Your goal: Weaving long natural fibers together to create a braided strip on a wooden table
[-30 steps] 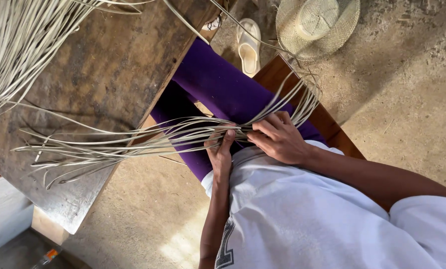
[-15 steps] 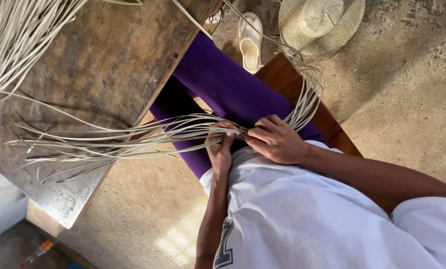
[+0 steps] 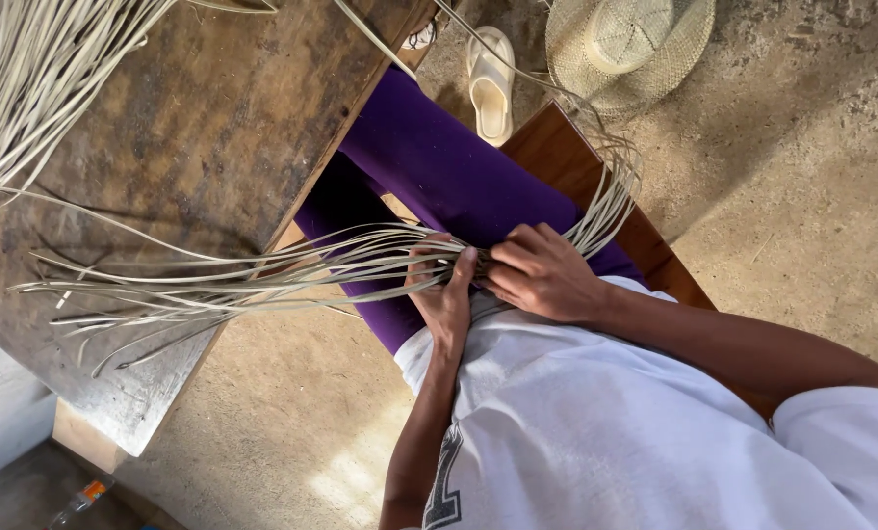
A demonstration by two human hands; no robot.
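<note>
Pinching pale cane strips at frame centre, left hand and right hand both closed; long axis running leftward over table.

Pale, smooth, matt cane strips, stiff and springy. Worn, stained wooden table, rough and dull. Polished reddish wooden bench. Soft purple cloth trousers; white cotton shirt. Coarse woven straw hat. Gritty concrete floor.

Pale cane strips, bundled, fanned across the lap
</note>
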